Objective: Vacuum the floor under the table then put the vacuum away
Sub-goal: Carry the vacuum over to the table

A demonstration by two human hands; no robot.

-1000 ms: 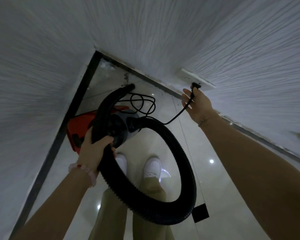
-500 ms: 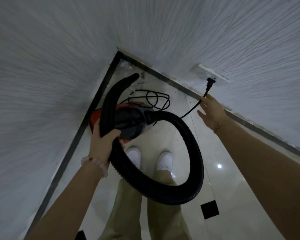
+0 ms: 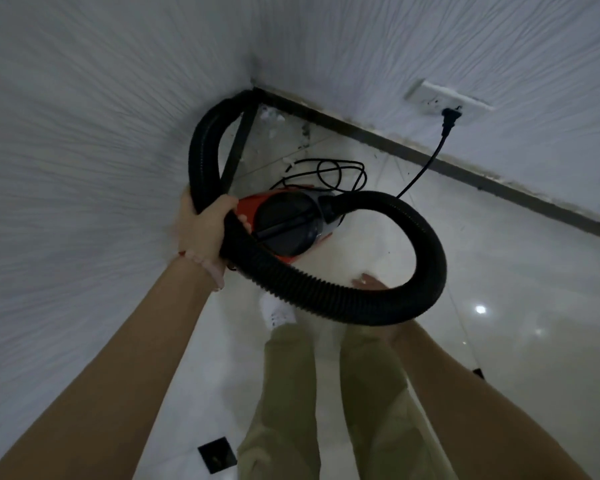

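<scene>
A red and black vacuum cleaner (image 3: 288, 225) sits in the room's corner, by my white shoes. Its thick black ribbed hose (image 3: 426, 258) curls in a wide loop in front of me. My left hand (image 3: 203, 228) is closed around the hose near its upper end. My right hand (image 3: 368, 283) is under the loop's lower bend; only its fingertips show past the hose. The black plug (image 3: 449, 121) sits in the white wall socket (image 3: 430, 95), and its cord (image 3: 421, 169) runs down to the vacuum, with a slack coil on the floor.
Two textured white walls meet at the corner, with a dark baseboard (image 3: 465, 168) along the bottom. The floor is glossy pale tile with small black inset squares (image 3: 217, 453). White debris lies in the corner behind the vacuum.
My right hand left the plug at the socket and dropped down under the hose loop. My left hand kept its grip on the hose and moved up towards the corner.
</scene>
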